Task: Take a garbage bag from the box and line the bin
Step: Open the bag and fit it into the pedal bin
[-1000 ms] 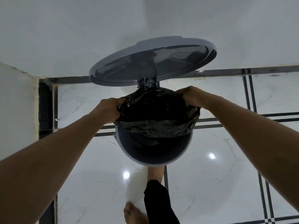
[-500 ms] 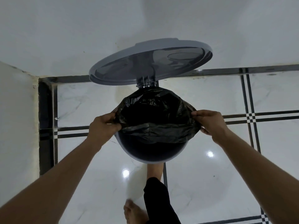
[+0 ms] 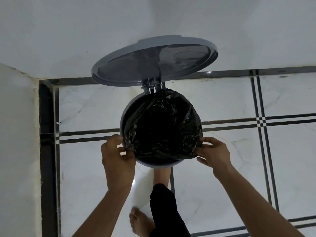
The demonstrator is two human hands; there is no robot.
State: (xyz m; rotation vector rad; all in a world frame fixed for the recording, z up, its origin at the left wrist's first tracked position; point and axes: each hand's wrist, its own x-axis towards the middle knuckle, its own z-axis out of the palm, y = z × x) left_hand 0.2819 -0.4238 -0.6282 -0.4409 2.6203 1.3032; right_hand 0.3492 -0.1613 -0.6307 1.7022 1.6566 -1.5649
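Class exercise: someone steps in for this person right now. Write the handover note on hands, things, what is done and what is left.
Left hand: pinches the garbage bag edge at the bin rim, near left.
Right hand: pinches the bag edge, near right.
Lid is up; a foot is at the bin's base.
Done: bag is inside, mouth open.
Left: fold the edge over the bare left and near rim.

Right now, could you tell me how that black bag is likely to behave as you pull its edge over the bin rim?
The black bag looks thin and floppy: it wrinkles where both hands pinch it. Its glossy film may slip back off the bin rim, which is still bare at the left.
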